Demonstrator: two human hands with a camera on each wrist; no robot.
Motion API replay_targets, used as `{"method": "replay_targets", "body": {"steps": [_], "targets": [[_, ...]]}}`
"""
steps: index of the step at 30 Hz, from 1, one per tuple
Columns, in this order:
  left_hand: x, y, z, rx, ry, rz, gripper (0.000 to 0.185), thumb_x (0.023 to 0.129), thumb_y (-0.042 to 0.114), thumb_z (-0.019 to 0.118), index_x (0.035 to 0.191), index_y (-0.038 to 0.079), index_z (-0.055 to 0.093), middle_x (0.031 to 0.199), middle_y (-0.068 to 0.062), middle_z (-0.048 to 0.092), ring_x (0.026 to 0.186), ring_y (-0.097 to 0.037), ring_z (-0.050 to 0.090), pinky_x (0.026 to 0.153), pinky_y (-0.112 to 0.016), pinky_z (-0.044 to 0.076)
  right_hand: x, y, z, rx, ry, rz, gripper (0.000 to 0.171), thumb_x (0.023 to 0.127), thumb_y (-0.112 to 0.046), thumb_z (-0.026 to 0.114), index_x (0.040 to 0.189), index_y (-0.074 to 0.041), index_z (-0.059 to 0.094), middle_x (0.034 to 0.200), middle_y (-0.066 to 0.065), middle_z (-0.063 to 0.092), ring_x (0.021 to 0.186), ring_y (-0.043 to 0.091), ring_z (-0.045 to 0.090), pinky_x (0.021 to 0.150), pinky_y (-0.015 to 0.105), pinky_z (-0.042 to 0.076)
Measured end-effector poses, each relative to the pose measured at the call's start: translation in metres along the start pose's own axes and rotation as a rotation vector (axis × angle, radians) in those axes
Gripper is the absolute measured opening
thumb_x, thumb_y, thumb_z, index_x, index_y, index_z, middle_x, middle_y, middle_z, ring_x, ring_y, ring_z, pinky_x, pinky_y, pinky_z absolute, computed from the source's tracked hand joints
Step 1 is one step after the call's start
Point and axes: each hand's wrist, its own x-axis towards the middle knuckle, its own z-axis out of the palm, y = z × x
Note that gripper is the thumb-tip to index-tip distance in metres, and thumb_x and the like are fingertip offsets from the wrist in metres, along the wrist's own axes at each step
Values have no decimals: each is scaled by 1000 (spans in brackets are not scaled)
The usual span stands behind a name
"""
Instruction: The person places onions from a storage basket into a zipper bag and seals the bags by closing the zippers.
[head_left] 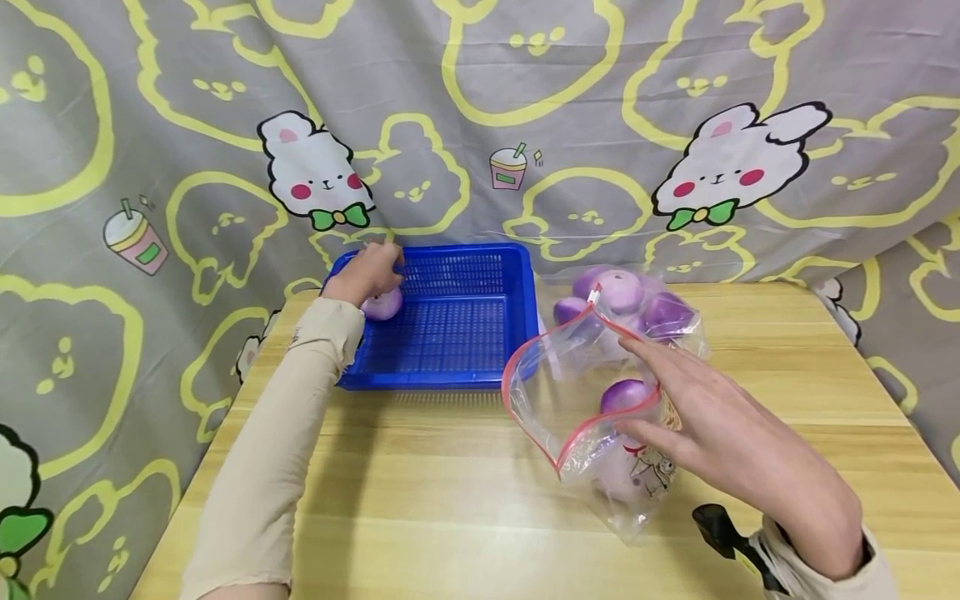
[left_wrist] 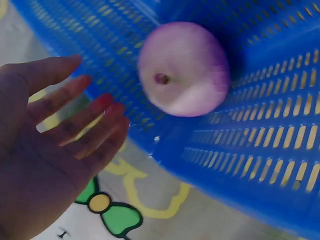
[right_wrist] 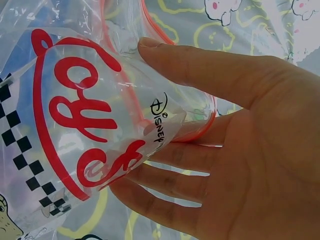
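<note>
A blue plastic basket (head_left: 442, 385) sits on the table with a purple onion (left_wrist: 182, 70) in its far left corner. My left hand (head_left: 371, 271) is over that corner; in the left wrist view its fingers are spread, apart from the onion, with nothing held. A clear zip bag (right_wrist: 85, 125) with a red-edged mouth and printed pattern stands gaping, front right of the basket. Inside it shows a purple onion (head_left: 626, 397). My right hand (head_left: 720, 425) touches the bag's right side, thumb and straight fingers spread on either side of its mouth.
Behind the zip bag lie several purple onions (head_left: 621, 292) under clear plastic. A patterned curtain (head_left: 480, 100) hangs along the table's back and left edges. A black strap piece (head_left: 716, 529) hangs by my right wrist. The wooden table (head_left: 435, 500) spreads in front.
</note>
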Motion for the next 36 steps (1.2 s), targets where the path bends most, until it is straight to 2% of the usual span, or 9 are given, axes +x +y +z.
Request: {"method": "replay_targets", "body": {"steps": [5, 8, 12, 15, 19, 23, 30, 36], "targets": [[-3, -2, 14, 111, -54, -126, 27, 86, 5, 55, 111, -3, 62, 120, -29, 60, 111, -49, 57, 90, -60, 47, -1, 0, 0, -2, 7, -8, 79, 92, -47, 68, 155, -14, 32, 147, 12, 48, 134, 35, 46, 103, 59, 41], [-3, -2, 20, 146, -66, -161, 32, 86, 6, 52, 115, -3, 62, 122, -32, 57, 114, -53, 53, 92, -63, 46, -2, -1, 0, 0, 7, -14, 80, 92, -45, 70, 156, -16, 31, 148, 11, 47, 134, 34, 46, 103, 59, 41], [-4, -4, 24, 157, -56, -166, 41, 87, 9, 53, 125, -3, 58, 126, -35, 52, 116, -56, 48, 93, -66, 44, -2, -2, -1, -3, 6, -20, 81, 92, -43, 71, 157, -17, 30, 150, 9, 46, 135, 33, 46, 104, 58, 41], [-6, -7, 24, 156, -65, -168, 51, 87, 12, 55, 136, -4, 50, 131, -38, 47, 120, -58, 44, 94, -67, 43, -2, -2, -1, -7, 2, -20, 81, 92, -43, 70, 157, -17, 29, 151, 9, 44, 136, 34, 44, 104, 58, 41], [-7, -9, 24, 122, -102, -193, 66, 86, 15, 62, 145, -4, 38, 137, -39, 39, 123, -58, 42, 98, -67, 41, -3, -1, -1, -10, 0, -26, 81, 92, -43, 70, 157, -17, 29, 152, 8, 44, 137, 33, 44, 104, 58, 41], [-8, -11, 25, 74, -135, -213, 78, 83, 16, 71, 148, -3, 33, 142, -39, 33, 126, -57, 40, 101, -66, 39, -3, -1, -1, -9, 0, -26, 81, 92, -41, 71, 157, -16, 29, 152, 8, 44, 136, 33, 44, 104, 58, 41], [-7, -13, 29, 51, -154, -220, 87, 83, 20, 74, 153, -2, 27, 149, -38, 25, 131, -58, 34, 104, -67, 35, -3, 0, -2, -11, -2, -36, 84, 91, -38, 73, 158, -17, 27, 153, 5, 42, 136, 31, 45, 104, 56, 41], [-8, -13, 29, 53, -150, -200, 80, 83, 16, 74, 149, -3, 34, 147, -38, 30, 129, -58, 38, 102, -68, 37, -4, 0, -2, -4, -5, -29, 85, 91, -39, 72, 158, -21, 25, 154, 5, 42, 136, 30, 45, 105, 56, 41]]}}
